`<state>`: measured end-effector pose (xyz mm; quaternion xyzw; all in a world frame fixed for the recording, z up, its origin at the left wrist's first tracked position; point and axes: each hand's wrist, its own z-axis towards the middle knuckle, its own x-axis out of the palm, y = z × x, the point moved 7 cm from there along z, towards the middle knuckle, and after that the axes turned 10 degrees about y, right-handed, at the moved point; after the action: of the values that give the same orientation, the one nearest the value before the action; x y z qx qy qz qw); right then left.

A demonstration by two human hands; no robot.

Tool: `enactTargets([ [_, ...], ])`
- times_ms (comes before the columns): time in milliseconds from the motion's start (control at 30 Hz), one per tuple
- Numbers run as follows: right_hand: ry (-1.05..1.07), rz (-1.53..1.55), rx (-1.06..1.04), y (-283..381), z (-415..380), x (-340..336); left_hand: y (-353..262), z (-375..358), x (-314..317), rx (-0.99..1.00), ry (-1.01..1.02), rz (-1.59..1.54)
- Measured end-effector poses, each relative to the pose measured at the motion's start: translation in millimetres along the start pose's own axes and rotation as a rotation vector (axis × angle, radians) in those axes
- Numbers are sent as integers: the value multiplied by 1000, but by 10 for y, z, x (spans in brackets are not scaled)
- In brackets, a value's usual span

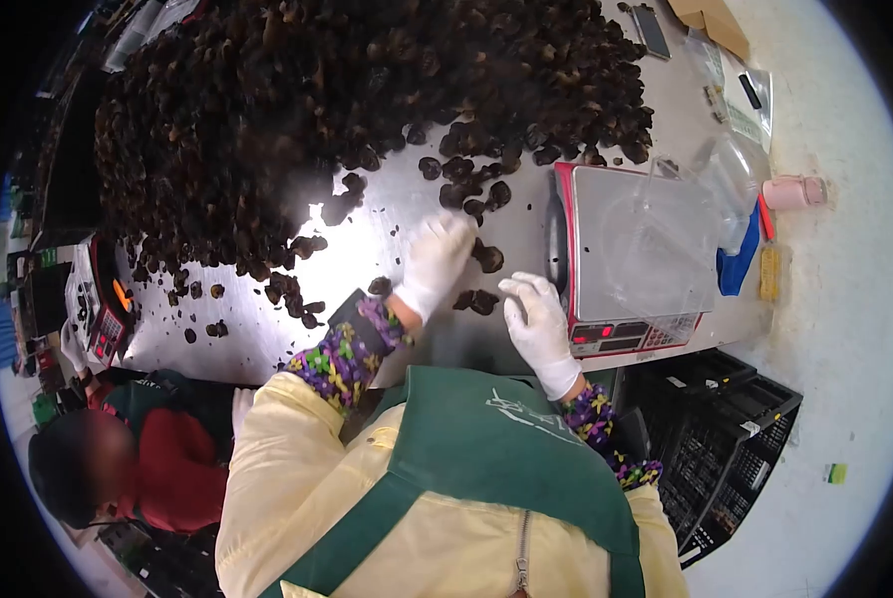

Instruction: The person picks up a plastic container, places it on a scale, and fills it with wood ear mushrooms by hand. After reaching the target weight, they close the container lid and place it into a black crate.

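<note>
My left hand [439,261], in a white glove, reaches over the metal table [387,204] with its fingers curled closed; anything inside them is hidden. Close to its fingertips lie loose dark brown, ruffled pieces that look like wood ear mushrooms [486,256]. My right hand [538,327], also gloved, rests near the front edge with fingers slightly bent and apart, nothing visible in them. Left of it are a couple more mushroom pieces [477,301]. Beyond both hands spreads a large mushroom heap [367,80].
Right of my hands stands a red-framed scale [616,244] with a clear plastic container [681,249] on it. A blue-handled tool [736,264] and a pink cup [794,192] lie farther right. Black crates [726,429] stand below. A co-worker in red [177,468] is at the left, near another scale [108,319].
</note>
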<state>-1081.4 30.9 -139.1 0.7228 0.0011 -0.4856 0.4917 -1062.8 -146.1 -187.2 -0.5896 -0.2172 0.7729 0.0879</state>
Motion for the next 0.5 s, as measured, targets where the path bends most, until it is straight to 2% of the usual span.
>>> enactTargets([
  [67, 2, -12, 6, -21, 125, 43, 247, 346, -208, -187, -54, -67],
  [100, 4, -6, 1, -13, 190, 61, 313, 538, -207, -189, -55, -70],
  [167, 6, 8, -10, 4, 293, 95, 321, 792, -292, -141, -223, 85],
  [200, 6, 3, -13, 23, 319, 96, 348, 789, -260, -142, -228, 83],
  [267, 14, -2, -1, 45, 366, 88, 391, 801, 47, -103, 73, 72],
  [300, 6, 5, 5, 63, 353, 64, 386, 726, 100, -96, 128, -56],
  [367, -1, -8, 3, 89, 305, 3, 209, 415, 146, -12, 55, 21],
  [400, -2, -21, -2, 97, 264, -13, 77, 234, 98, -3, 133, 46],
  [500, -11, 1, 0, 67, 167, -42, -108, 18, -171, 83, 113, -67],
])
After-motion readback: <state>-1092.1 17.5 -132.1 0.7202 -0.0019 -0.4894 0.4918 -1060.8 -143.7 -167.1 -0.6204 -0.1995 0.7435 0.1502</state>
